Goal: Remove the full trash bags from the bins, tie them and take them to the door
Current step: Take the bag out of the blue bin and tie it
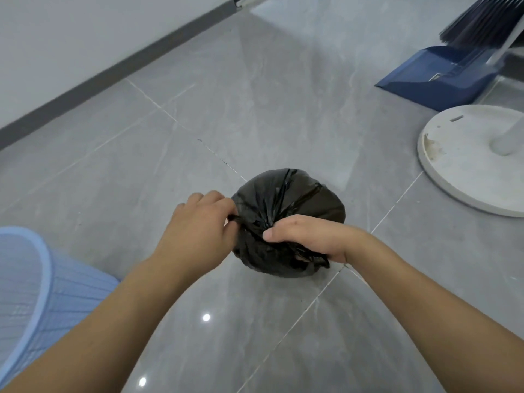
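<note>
A full black trash bag [286,199] sits on the grey tiled floor in the middle of the view, its top gathered into folds. My left hand [198,231] pinches a strand of the bag's plastic at its left side. My right hand [309,236] grips the bunched neck of the bag from the right, fingers curled round the plastic. A light blue ribbed bin [34,282] stands at the lower left, beside my left forearm; its inside is not visible.
A round white fan base [465,163] with its pole stands at the right. Behind it lie a blue dustpan [436,75] and a dark broom head [482,21]. A white wall with a dark skirting board [113,69] runs along the left.
</note>
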Demonstrator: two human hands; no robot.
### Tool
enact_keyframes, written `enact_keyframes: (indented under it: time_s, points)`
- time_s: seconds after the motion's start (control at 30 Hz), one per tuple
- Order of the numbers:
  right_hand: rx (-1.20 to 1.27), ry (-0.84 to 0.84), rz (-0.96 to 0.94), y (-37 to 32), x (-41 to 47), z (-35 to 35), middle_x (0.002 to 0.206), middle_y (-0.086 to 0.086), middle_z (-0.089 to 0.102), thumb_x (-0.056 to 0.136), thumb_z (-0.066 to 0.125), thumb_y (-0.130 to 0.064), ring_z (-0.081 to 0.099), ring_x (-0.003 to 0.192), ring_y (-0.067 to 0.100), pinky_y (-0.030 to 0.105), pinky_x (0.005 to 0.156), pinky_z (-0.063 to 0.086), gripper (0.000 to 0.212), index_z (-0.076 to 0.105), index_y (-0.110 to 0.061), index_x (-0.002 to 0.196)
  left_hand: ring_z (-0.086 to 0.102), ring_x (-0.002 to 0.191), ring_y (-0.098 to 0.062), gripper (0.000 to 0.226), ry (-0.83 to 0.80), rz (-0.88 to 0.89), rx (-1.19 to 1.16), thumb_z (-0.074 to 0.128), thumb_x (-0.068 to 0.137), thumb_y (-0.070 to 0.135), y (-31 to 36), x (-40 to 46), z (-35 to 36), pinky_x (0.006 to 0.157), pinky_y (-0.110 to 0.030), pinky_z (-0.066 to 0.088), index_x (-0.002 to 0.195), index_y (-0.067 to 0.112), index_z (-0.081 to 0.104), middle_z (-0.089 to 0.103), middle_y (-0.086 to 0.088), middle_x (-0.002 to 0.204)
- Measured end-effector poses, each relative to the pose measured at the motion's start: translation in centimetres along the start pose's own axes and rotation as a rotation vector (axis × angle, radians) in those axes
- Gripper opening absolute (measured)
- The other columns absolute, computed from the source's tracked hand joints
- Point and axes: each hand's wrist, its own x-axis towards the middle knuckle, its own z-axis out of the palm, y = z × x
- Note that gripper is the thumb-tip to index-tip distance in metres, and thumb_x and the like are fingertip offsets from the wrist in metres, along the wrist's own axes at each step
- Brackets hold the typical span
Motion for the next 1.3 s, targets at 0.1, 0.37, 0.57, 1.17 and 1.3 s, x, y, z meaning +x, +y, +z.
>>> enact_keyframes:
  time_s: [0.1,0.37,0.57,1.17,1.3]
  points:
    - [-0.346,0.040,0.064,-1.6,-0.8,-0.6,0.052,-0.011,0.048,0.064,0.077,-0.060,0.046,0.048,0.006,0.018,0.047,0.035,0.043,0.054,-0.024,0.056,0.038,0.117,-0.015,0.008,-0.075,-0.047,-0.290,0.054,0.090,0.026,0.6,1.3,0.9,0.101,-0.037,0.034,0.084,0.026,0.060,0.053,0.014,0.123]
    - [-0.917,0.451,0.014,-2.2,-2.5,-1.7,0.051,-0.010,0.052,0.075,0.060,-0.030,0.048,0.047,0.004,0.025,0.045,0.030,0.020,0.048,-0.020,0.063,0.032,0.117,-0.001,0.030,-0.053,-0.104,-0.706,0.056,0.083,0.022,2.3,2.4,2.1,0.084,-0.014,0.031,0.053,0.027,0.054,0.051,0.029,0.113]
    - [-0.766,0.453,-0.126,-2.3,-2.0,-1.9,0.080,0.000,0.051,0.077,0.044,-0.003,0.054,0.077,0.020,0.037,0.067,0.046,0.012,0.055,-0.005,0.071,0.057,0.100,0.000,0.015,0.023,-0.109,-0.920,0.055,0.086,0.023,2.6,3.0,1.6,0.077,-0.026,0.045,0.075,0.014,0.063,0.061,0.028,0.106]
    - [-1.174,0.888,-0.511,-0.1,-4.2,-1.8,0.113,-0.009,0.058,0.078,0.054,-0.016,0.062,0.070,0.021,0.035,0.050,0.049,0.039,0.057,-0.025,0.116,0.045,0.064,-0.016,0.016,-0.121,-0.478,-1.105,0.047,0.090,0.025,5.8,3.8,4.3,0.060,-0.031,0.036,0.078,0.015,0.051,0.047,-0.001,0.071]
    - [-1.154,0.850,-0.640,0.6,-4.6,-2.6,0.113,-0.005,0.059,0.082,0.058,-0.013,0.062,0.071,0.016,0.032,0.049,0.049,0.032,0.066,-0.022,0.111,0.052,0.064,-0.016,0.014,-0.093,-0.534,-1.170,0.053,0.088,0.028,6.6,3.7,3.7,0.059,-0.029,0.042,0.080,0.015,0.053,0.054,0.000,0.070]
